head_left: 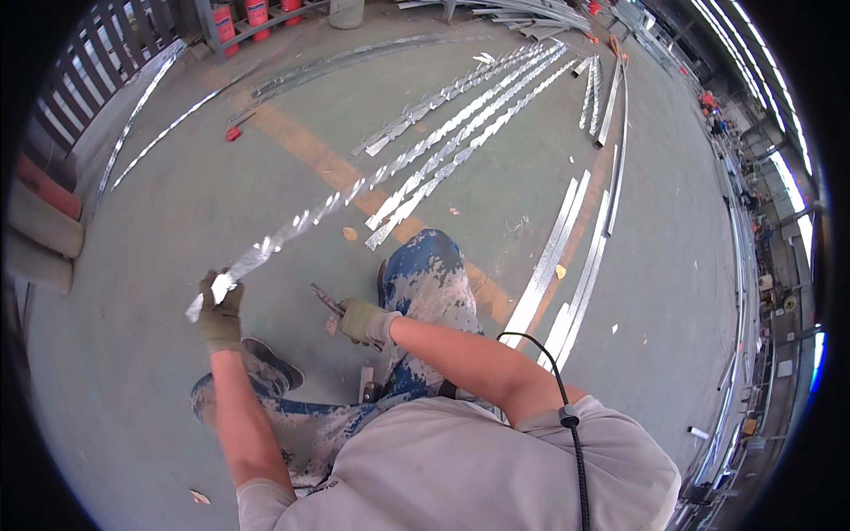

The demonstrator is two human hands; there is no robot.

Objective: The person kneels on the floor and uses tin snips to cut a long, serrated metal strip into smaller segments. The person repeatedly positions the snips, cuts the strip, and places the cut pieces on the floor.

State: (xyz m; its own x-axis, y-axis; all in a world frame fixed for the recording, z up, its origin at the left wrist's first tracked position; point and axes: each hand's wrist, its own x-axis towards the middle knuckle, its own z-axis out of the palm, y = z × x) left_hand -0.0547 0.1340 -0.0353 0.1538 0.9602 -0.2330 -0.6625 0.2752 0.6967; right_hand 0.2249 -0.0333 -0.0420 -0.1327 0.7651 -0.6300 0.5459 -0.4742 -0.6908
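Metal strip (266,250) (near end) in left hand (220,311)

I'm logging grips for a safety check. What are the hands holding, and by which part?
The left hand grips a long shiny metal strip near its close end. The right hand holds a dark hand tool by its handle end.

Floor layout, strips and hands.
Near left, left hand (220,311) on the metal strip (292,226), which runs far-right across the floor (159,221). Right hand (359,320) with pliers (326,299) just right. More strips (460,133) lie beyond; long rails (567,265) at right.
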